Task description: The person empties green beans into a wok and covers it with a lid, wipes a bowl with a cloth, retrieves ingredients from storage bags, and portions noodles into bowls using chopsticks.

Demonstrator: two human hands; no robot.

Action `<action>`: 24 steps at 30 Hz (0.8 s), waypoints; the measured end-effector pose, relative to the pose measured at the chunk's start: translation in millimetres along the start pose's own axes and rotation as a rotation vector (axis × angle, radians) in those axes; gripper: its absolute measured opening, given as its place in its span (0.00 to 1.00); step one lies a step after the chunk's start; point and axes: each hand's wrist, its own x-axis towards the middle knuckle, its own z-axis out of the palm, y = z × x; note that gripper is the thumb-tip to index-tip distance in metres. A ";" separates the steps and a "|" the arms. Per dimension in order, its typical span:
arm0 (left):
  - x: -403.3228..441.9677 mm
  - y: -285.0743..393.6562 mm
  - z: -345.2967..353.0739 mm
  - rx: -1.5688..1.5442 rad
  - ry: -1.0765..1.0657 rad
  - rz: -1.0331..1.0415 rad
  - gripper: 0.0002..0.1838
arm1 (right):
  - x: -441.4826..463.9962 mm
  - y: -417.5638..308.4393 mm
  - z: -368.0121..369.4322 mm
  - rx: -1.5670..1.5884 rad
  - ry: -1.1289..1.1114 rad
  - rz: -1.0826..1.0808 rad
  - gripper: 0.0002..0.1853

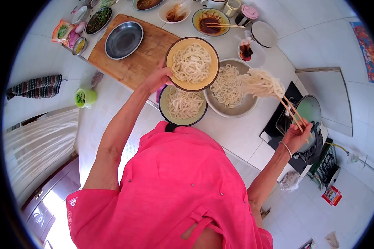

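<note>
My left hand point(159, 76) grips the rim of a yellow bowl point(215, 62) with noodles point(191, 63) in it, held up above the counter. In my right hand point(298, 135) is a pair of wooden chopsticks point(292, 111), their tips in a clump of noodles point(264, 83). That clump hangs over the right side of a large metal basin point(242, 111), where more noodles point(226, 85) lie. Below the yellow bowl, a second bowl point(164, 97) with a dark rim and noodles stands near the counter's front edge.
A wooden cutting board point(99, 62) bears a grey metal plate point(124, 40). Behind stand a sauce bowl point(195, 23) with chopsticks across it, a plate of green vegetables point(99, 20) and a pink-lidded jar point(248, 12). A lidded pot point(309, 110) sits on the stove at right.
</note>
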 end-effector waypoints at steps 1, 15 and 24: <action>-0.7 1.8 3.2 0.007 -0.010 0.011 0.40 | -0.1 -7.0 2.6 0.002 -0.010 -0.017 0.19; 23.9 -25.2 39.7 0.219 -0.097 -0.046 0.39 | -12.9 -100.9 73.9 0.194 -0.276 -0.164 0.16; 23.3 -45.3 80.1 -0.086 -0.219 -0.090 0.40 | -44.8 -47.1 99.8 -0.595 -0.275 -0.081 0.18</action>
